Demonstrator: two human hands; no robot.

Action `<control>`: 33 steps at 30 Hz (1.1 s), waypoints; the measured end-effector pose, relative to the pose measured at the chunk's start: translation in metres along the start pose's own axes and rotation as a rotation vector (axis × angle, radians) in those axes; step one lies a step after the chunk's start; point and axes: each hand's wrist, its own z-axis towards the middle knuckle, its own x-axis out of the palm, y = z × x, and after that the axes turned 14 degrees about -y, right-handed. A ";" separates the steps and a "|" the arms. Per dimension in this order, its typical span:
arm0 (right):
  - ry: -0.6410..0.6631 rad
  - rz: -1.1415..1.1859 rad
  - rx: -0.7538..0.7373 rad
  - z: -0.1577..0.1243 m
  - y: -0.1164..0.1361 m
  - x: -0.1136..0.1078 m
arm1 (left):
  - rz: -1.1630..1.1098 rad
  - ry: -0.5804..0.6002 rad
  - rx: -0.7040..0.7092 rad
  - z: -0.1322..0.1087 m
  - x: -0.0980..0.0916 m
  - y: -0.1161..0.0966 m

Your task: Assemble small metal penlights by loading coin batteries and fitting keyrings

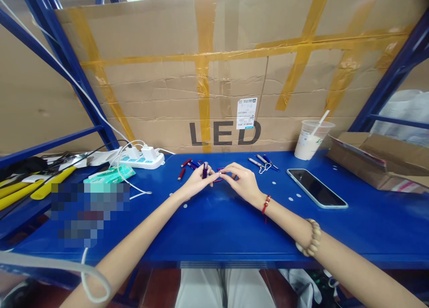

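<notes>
My left hand [196, 183] is closed around a small dark blue metal tube [205, 170], which stands upright between its fingers. My right hand [244, 183] meets it at the fingertips, thumb and fingers pinched together; whatever they hold is too small to make out. Just behind the left hand lie several small tubes, among them a red tube [181, 174]. A purple piece [219, 169] shows between the hands, partly hidden by the fingers. To the right of the right hand are silver tubes [255, 162] with metal clips [264, 168] and a blue tube [267, 158].
On the blue table [214, 236], a phone [317, 188], a plastic cup with a straw [311, 140] and an open carton [378, 165] stand right. A power strip [144, 158], cables, a green packet [110, 175] and yellow-handled tools [50, 185] lie left. Taped cardboard [161, 93] closes off the back.
</notes>
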 end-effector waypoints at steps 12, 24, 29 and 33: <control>0.034 -0.038 -0.163 -0.002 0.003 -0.002 | 0.229 0.069 0.175 -0.002 0.007 0.020; 0.060 -0.099 0.000 0.000 0.008 -0.003 | 0.275 -0.217 0.139 0.007 -0.001 0.011; 0.111 -0.095 0.038 0.000 0.002 -0.001 | 0.494 -0.285 0.154 0.012 -0.011 0.013; 0.142 -0.092 0.041 -0.001 0.001 0.000 | 0.705 -0.163 0.289 0.009 -0.007 0.025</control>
